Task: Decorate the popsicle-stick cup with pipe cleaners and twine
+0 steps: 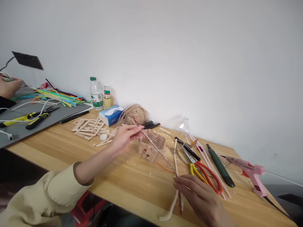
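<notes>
A twisted red-and-silver tinsel pipe cleaner [158, 148] runs slantwise between my hands. My left hand [126, 135] pinches it near its upper end, with a short tip poking out above the fingers. Lower right, my right hand [200, 197] is closed on its other end, and red and silver tails hang below the fingers. A cream-coloured strip [169, 212] passes beside my right fingers; whether they grip it I cannot tell. Behind the pipe cleaner stands a small box of wooden craft sticks [147, 154]. Scissors [205, 178] with red and yellow handles lie beyond my right hand.
A pink glue gun [252, 173], green utility knife [221, 167] and pink sticks lie right. Toward the back are a twine ball [137, 114], tissue pack [111, 115] and two bottles. Craft sticks [88, 127], pliers [39, 121] and another person's hand [9, 87] are left.
</notes>
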Action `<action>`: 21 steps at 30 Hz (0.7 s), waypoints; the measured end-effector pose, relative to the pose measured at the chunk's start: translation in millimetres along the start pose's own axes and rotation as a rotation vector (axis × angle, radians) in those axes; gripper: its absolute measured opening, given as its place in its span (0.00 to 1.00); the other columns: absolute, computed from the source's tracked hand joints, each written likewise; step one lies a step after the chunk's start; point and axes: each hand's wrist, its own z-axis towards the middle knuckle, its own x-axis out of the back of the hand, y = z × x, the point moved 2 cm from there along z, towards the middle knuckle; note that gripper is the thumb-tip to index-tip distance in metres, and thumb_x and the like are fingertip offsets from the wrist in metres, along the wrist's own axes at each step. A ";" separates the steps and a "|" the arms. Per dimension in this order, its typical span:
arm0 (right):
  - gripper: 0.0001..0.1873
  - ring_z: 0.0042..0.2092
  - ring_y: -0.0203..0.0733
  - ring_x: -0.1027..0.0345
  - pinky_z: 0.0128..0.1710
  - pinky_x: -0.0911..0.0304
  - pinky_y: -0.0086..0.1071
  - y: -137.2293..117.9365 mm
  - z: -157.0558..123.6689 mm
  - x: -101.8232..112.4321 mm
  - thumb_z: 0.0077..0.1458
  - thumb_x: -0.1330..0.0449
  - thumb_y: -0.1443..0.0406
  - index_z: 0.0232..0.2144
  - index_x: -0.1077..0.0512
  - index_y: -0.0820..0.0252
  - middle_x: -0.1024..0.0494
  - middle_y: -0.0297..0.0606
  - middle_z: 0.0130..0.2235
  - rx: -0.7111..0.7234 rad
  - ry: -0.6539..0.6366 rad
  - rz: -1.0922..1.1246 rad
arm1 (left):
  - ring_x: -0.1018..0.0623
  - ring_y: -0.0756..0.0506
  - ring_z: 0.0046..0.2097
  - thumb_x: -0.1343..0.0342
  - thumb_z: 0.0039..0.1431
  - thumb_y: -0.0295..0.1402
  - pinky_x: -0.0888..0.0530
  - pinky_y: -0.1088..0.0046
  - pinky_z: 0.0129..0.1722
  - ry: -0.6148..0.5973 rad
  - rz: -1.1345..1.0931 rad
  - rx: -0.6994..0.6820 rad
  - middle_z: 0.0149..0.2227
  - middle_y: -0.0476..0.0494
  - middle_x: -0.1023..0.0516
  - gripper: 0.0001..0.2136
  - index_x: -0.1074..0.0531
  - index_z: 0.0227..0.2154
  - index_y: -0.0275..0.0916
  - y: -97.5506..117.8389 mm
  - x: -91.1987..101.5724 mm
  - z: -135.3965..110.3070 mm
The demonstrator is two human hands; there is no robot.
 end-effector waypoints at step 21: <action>0.22 0.51 0.42 0.33 0.48 0.35 0.38 30.2 -8.8 -1.7 0.54 0.54 0.76 0.42 0.26 0.55 0.27 0.45 0.51 -0.432 -0.411 0.308 | 0.27 0.49 0.20 0.37 0.34 0.40 0.34 0.76 0.22 -0.183 0.694 0.289 0.17 0.49 0.25 0.14 0.33 0.20 0.36 -35.0 53.9 -11.6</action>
